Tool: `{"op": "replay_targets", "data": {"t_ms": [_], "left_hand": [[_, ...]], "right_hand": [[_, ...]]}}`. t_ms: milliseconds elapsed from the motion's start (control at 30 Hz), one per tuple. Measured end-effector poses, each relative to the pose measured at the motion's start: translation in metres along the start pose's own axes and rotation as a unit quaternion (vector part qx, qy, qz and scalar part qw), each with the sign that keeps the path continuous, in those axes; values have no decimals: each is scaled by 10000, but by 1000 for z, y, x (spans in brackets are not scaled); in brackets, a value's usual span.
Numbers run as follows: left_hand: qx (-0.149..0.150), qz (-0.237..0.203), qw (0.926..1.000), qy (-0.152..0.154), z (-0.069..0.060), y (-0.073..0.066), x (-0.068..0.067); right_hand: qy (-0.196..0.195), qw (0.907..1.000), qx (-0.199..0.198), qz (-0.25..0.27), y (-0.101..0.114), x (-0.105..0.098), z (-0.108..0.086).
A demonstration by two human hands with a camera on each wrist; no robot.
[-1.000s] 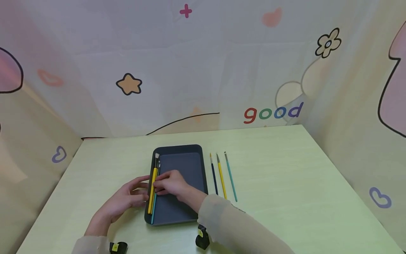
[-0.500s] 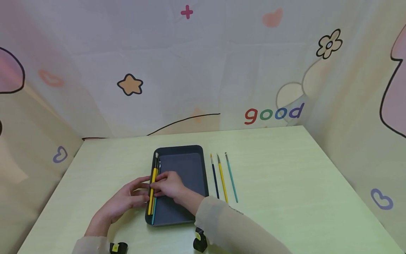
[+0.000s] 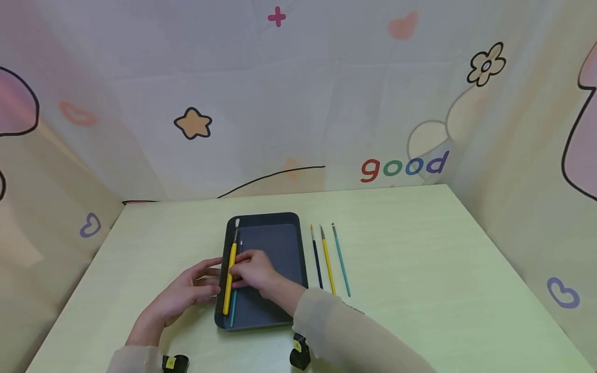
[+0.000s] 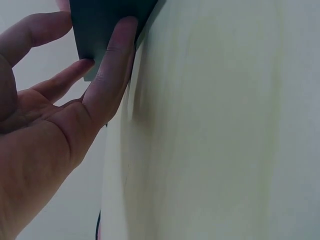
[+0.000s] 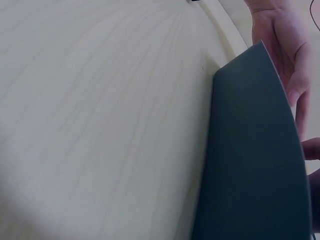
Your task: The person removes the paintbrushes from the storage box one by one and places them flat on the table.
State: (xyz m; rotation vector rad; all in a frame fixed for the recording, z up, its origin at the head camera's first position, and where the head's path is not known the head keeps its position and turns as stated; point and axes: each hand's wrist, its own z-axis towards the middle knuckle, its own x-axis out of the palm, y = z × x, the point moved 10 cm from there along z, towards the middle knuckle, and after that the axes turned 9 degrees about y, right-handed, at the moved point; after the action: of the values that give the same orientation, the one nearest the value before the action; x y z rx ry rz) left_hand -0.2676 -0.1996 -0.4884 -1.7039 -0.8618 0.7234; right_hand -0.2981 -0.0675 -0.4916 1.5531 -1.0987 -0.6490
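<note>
My right hand [image 3: 254, 269] reaches over a dark grey tray [image 3: 298, 243] and pinches a thick yellow paintbrush [image 3: 227, 298] near its middle, by the tray's left wall. A teal paintbrush [image 3: 233, 313] lies beside it, partly hidden by the fingers; whether they grip it too is unclear. My left hand [image 3: 182, 290] rests its fingertips against the tray's outer left side. In the left wrist view, the fingers [image 4: 112, 60] touch the dark outer wall [image 4: 95, 30]. The right wrist view shows the tray's outer side [image 5: 255, 145] and part of the left hand [image 5: 285, 55].
Right of the tray, three thin paintbrushes lie side by side on the pale table [image 3: 410, 280]: a navy one [image 3: 317, 261], a yellow one [image 3: 327, 261] and a teal one [image 3: 341, 259]. A printed cloth [image 3: 280, 103] hangs behind the table.
The right hand has shifted slightly right, and the yellow and teal paintbrushes have moved right with it, away from the tray's left wall. The left hand stays against the tray.
</note>
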Motion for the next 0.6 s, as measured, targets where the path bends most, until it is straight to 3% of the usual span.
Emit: {"op": "replay_targets", "data": {"t_ms": [600], "left_hand": [[-117, -105, 9995, -291, 0, 1, -1]], "right_hand": [[238, 9993, 248, -172, 12, -34, -25]]}}
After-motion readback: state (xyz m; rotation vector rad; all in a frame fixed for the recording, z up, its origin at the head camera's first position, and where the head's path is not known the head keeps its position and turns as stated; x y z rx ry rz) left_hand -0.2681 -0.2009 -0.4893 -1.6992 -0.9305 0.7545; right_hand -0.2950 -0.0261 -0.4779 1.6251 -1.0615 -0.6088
